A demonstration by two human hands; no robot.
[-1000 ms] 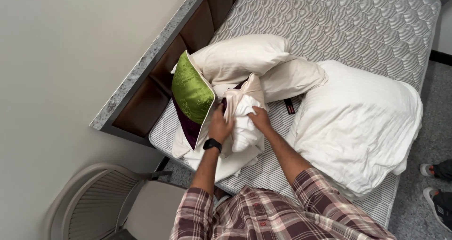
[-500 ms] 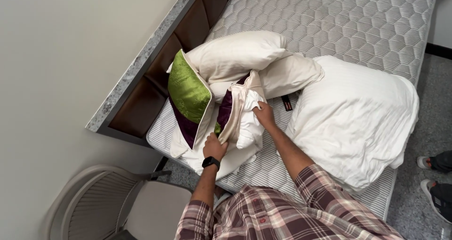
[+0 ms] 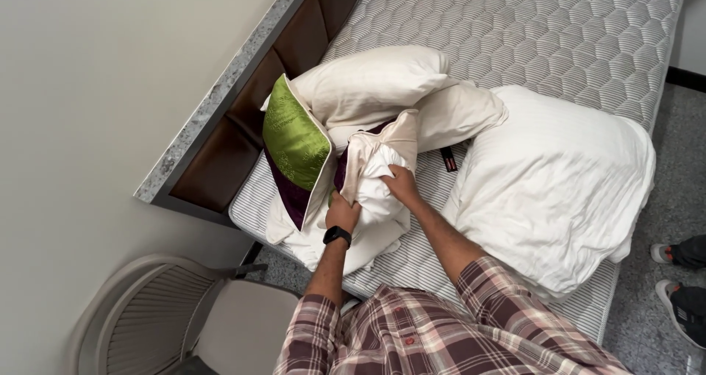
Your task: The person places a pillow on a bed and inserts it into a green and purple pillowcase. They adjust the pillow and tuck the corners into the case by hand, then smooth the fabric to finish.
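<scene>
My left hand (image 3: 340, 213), with a black watch on the wrist, grips the lower edge of a cream pillowcase (image 3: 382, 143) with a purple lining. My right hand (image 3: 402, 185) clutches the white pillow (image 3: 375, 198) that is bunched inside that pillowcase. Both hands are closed on fabric near the foot corner of the mattress (image 3: 515, 29). A green cushion (image 3: 294, 136) with cream edging leans just left of my hands.
A large white pillow (image 3: 559, 184) lies to the right, another cream pillow (image 3: 368, 77) behind. A brown padded headboard (image 3: 243, 129) with a stone ledge runs along the wall. A beige chair (image 3: 184, 323) stands lower left. Someone's shoes (image 3: 680, 272) are at the right edge.
My left hand has dropped lower along the pillowcase edge and my right hand has pushed the white pillow deeper. The purple lining now shows at the opening.
</scene>
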